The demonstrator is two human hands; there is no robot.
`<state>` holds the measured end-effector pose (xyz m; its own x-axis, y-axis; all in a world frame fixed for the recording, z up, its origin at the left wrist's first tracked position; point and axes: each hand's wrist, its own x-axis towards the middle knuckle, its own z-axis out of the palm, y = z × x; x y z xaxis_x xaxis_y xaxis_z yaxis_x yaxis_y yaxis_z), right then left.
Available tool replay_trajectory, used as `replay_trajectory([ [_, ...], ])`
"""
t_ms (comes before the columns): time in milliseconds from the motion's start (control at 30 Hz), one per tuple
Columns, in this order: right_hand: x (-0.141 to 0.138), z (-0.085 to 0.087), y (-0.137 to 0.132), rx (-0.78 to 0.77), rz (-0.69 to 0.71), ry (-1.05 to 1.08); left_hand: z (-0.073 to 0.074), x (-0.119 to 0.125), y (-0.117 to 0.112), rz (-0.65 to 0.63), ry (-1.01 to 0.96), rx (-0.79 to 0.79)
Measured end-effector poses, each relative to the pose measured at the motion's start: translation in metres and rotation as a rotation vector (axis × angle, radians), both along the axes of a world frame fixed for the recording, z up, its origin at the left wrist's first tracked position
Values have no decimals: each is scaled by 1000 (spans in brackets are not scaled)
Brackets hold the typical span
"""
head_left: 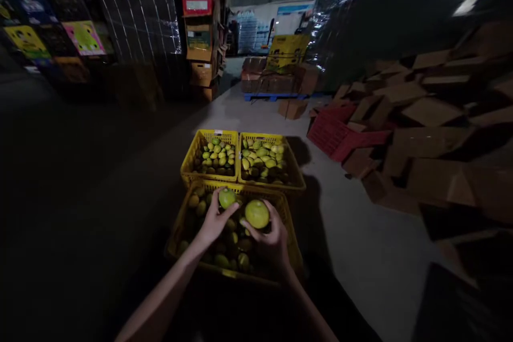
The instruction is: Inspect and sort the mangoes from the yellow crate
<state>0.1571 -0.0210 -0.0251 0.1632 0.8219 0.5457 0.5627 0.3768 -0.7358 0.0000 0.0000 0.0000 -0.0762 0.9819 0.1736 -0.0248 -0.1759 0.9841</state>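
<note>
Holding a small fruit in left hand and larger fruit in right hand, above the near crate, between side edges.

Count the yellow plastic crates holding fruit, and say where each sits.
3: the near crate, closest to the camera; behind it, side by side, the far-left crate and the far-right crate. More may be hidden in shadow.
</note>
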Motion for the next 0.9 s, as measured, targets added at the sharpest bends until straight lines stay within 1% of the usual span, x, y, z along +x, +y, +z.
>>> replay_trajectory([
  [100, 5, 5, -1, 26, -26, 20, 8, 1, -3, -34, 171, 200],
  [167, 6, 9, -3, 44, -35, 42, 11, 3, -5, -41, 246, 274],
  [233, 5, 13, -5, 50, -16, 48, 13, 4, -6, -56, 275, 295],
  [367, 6, 20, -6, 80, 14, 20, 15, 5, -5, -97, 245, 296],
  [500, 7, 24, -7, 85, 8, -7, 16, 7, -6, -104, 147, 223],
  [633, 7, 18, -7, 30, 27, 70, 13, 8, -7, -97, 59, 140],
  [700, 7, 13, -5, -9, 46, 159, 11, 8, -7, -98, 13, 123],
  [767, 6, 10, -3, -64, 77, 285, 10, 7, -7, -132, -75, 81],
  [833, 4, 11, -2, -136, 119, 437, 12, 6, -8, -180, -179, -3],
  [900, 3, 17, -4, -222, 172, 582, 16, 3, -10, -222, -276, -106],
])
